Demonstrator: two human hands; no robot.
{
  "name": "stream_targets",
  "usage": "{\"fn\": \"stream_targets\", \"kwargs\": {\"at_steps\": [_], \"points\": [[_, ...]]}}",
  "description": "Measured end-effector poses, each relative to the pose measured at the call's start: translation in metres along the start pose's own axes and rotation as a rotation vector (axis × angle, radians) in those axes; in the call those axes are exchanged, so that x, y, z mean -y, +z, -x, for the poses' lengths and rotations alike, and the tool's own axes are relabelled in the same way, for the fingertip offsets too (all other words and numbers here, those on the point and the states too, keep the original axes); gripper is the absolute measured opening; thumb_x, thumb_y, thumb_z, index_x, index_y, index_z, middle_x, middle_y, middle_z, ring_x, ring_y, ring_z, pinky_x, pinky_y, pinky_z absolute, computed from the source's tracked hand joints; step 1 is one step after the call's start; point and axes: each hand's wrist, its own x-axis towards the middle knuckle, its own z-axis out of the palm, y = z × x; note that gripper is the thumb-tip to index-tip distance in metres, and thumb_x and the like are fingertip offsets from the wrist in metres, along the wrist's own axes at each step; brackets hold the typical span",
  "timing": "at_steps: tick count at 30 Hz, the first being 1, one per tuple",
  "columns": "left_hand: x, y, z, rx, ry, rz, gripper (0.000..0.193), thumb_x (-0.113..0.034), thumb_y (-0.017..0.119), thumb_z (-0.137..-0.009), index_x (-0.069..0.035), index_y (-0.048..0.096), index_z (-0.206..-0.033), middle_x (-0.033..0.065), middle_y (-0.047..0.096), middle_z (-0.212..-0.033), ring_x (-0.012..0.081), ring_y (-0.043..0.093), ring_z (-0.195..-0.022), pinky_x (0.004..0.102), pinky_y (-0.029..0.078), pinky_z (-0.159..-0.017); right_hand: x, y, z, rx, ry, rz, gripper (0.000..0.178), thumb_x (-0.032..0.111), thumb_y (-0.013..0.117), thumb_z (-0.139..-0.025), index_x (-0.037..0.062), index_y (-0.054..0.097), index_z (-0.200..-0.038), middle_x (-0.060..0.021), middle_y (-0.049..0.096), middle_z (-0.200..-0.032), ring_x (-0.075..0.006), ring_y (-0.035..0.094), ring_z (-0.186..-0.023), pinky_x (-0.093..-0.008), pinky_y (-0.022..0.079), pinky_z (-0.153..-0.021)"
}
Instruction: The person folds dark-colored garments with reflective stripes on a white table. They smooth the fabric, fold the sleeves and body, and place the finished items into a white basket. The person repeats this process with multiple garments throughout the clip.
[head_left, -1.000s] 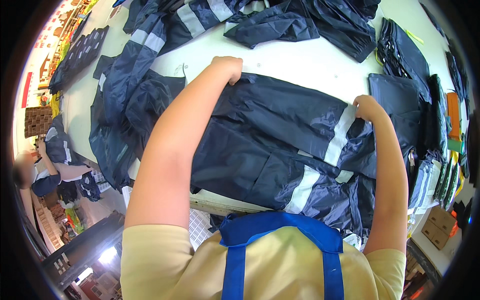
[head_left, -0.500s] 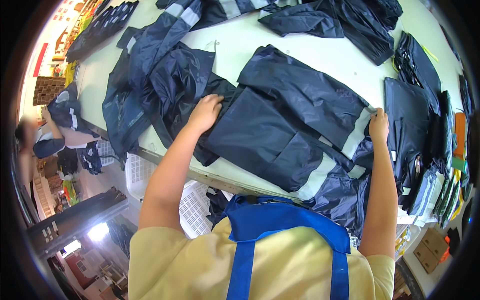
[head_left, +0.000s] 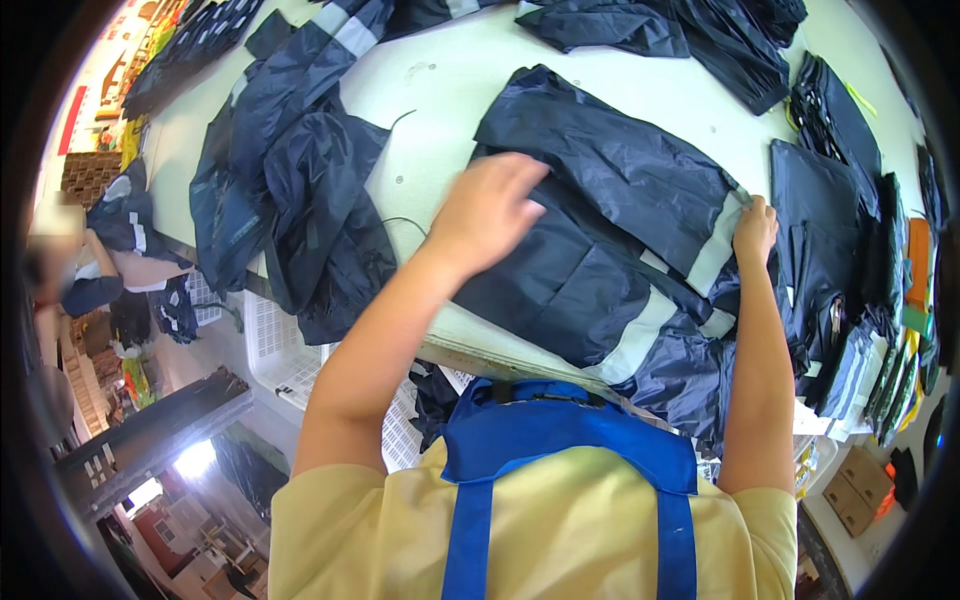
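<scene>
A dark navy garment [head_left: 580, 280], shaped like trousers with two leg-like parts and pale grey bands near their right ends, lies spread on the pale table in front of me. Over its left part is my left hand [head_left: 490, 210], slightly blurred, fingers apart and holding nothing; whether it touches the cloth I cannot tell. At the far right corner, my right hand [head_left: 755, 232] has its fingers closed on the garment's banded edge. Crumpled navy fabric [head_left: 665, 385] hangs over the front edge below that hand.
Left of the garment lies a heap of navy clothing [head_left: 320, 190] hanging over the edge. More navy garments [head_left: 680, 40] lie at the back, and folded stacks [head_left: 815, 200] line the right. White plastic crates [head_left: 275, 345] stand below. Another person [head_left: 70, 260] is at far left.
My left hand has moved right and up over the garment. The heap at left has shifted left, baring a strip of table between. My right hand keeps its hold on the banded edge.
</scene>
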Motion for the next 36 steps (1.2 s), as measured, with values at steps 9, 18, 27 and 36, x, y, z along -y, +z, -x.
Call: {"fn": "stream_targets", "kwargs": {"at_steps": [9,18,27,36], "points": [[0.021,0.054,-0.01,-0.208,-0.282,0.061,0.042,-0.02,0.068,-0.082,-0.002,0.053,-0.116,0.0171,0.054,-0.121,0.0358,0.049,-0.115,0.0455,0.04,-0.095,-0.009,-0.013,0.01,-0.283,-0.196,-0.21,0.056,0.019,0.064,-0.085,0.0043,0.04,-0.133,-0.0198,0.044,-0.13,-0.0381,0.042,-0.12,-0.0471,0.032,-0.102],[0.08,0.074,-0.13,-0.13,-0.465,0.002,0.029,-0.02,0.058,-0.089,-0.02,0.055,-0.118,0.0174,0.067,-0.089,0.0363,0.064,-0.084,0.0406,0.049,-0.075,-0.044,-0.066,0.087,0.256,-0.123,0.186,0.061,0.044,0.056,-0.088,0.025,0.038,-0.143,-0.0069,0.021,-0.154,-0.0396,0.014,-0.141,-0.0655,0.008,-0.107],[0.113,0.098,-0.155,-0.111,-0.183,-0.358,0.036,-0.008,0.063,-0.08,-0.02,0.061,-0.113,0.0082,0.063,-0.113,0.0252,0.055,-0.112,0.0404,0.047,-0.087,-0.046,-0.056,0.016,-0.047,-0.126,-0.114,0.034,0.023,0.059,-0.088,0.013,0.058,-0.12,-0.0118,0.051,-0.128,-0.0354,0.045,-0.123,-0.049,0.034,-0.102],[0.104,0.074,-0.217,0.71,-0.116,-0.592,0.043,-0.004,0.057,-0.075,-0.019,0.061,-0.115,0.0047,0.057,-0.117,0.0267,0.048,-0.117,0.0457,0.039,-0.094,0.019,-0.075,-0.086,0.804,-0.27,0.094,0.041,0.011,0.067,-0.065,0.0031,0.063,-0.105,-0.0211,0.065,-0.091,-0.0384,0.061,-0.093,-0.0412,0.048,-0.085]]}}
